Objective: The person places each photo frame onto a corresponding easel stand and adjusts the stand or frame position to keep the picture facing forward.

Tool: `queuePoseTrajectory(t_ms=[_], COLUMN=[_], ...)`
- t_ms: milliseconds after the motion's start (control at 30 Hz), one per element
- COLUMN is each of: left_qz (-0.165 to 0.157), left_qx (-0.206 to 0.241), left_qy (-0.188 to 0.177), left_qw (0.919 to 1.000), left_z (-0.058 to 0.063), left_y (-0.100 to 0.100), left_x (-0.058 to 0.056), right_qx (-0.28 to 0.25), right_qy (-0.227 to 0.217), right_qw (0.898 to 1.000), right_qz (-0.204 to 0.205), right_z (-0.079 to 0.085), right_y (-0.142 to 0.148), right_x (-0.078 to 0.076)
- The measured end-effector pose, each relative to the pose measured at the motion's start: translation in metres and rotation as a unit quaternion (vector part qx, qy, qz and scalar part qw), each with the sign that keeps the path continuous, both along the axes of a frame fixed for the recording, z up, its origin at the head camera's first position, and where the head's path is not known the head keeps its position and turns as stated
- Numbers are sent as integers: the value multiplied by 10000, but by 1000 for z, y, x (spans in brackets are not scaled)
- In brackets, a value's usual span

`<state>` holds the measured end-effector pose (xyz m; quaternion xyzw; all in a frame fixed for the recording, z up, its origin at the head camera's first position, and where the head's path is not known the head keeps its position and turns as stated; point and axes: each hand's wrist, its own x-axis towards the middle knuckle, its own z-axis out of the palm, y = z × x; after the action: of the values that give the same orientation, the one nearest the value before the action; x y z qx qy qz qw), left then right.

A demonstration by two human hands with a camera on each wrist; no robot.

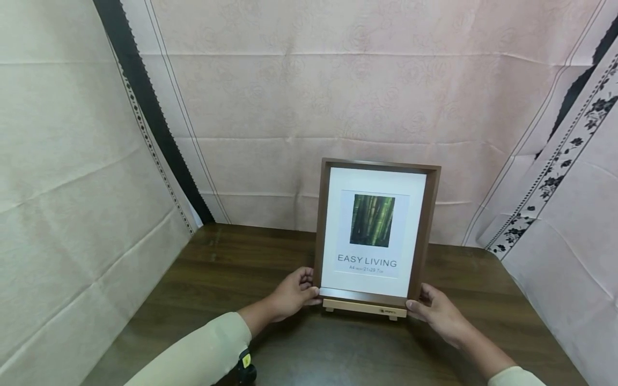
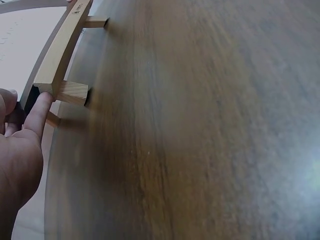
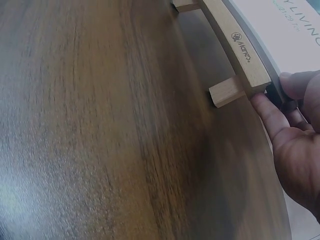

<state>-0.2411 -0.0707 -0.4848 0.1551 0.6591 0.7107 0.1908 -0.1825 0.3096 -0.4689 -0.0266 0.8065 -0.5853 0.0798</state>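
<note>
A brown picture frame (image 1: 432, 225) with a white mat and a bamboo picture leans upright on a small wooden easel (image 1: 354, 307) in the head view. My left hand (image 1: 292, 295) grips the frame's lower left corner, thumb toward the front. At the lower right corner, my right hand (image 1: 436, 312) holds the frame the same way. In the left wrist view, a finger of that hand touches the end of the easel's ledge (image 2: 62, 47). The right wrist view has a fingertip at the ledge's other end, beside the easel's short foot (image 3: 227, 92). The easel's back is hidden behind the frame.
The easel stands on a dark brown wooden table (image 1: 232, 273). A pale cloth (image 1: 299, 96) hangs behind the table's far edge. More cloth hangs at the left (image 1: 72, 187) and right (image 1: 574, 214), with dark and flowered borders.
</note>
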Motion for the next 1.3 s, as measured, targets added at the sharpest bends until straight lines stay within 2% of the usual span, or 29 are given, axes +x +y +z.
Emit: queuePoseTrajectory(t_ms=[233, 500, 967, 1300], left_qz=[58, 95, 98, 48], left_qx=[-9, -2, -2, -100], left_qy=[-28, -10, 21, 150], left_qw=[10000, 10000, 9999, 9998], left_z=[-3, -4, -5, -3], left_y=[-8, -16, -33, -46], left_x=[1, 2, 6, 8], right_qx=[314, -80, 86, 15], right_qy=[112, -5, 103, 75], right_qw=[9994, 10000, 9999, 9999], right_qz=[-15, 14, -61, -78], right_z=[0, -1, -2, -2], right_y=[-7, -15, -31, -44], right_x=[-1, -1, -2, -2])
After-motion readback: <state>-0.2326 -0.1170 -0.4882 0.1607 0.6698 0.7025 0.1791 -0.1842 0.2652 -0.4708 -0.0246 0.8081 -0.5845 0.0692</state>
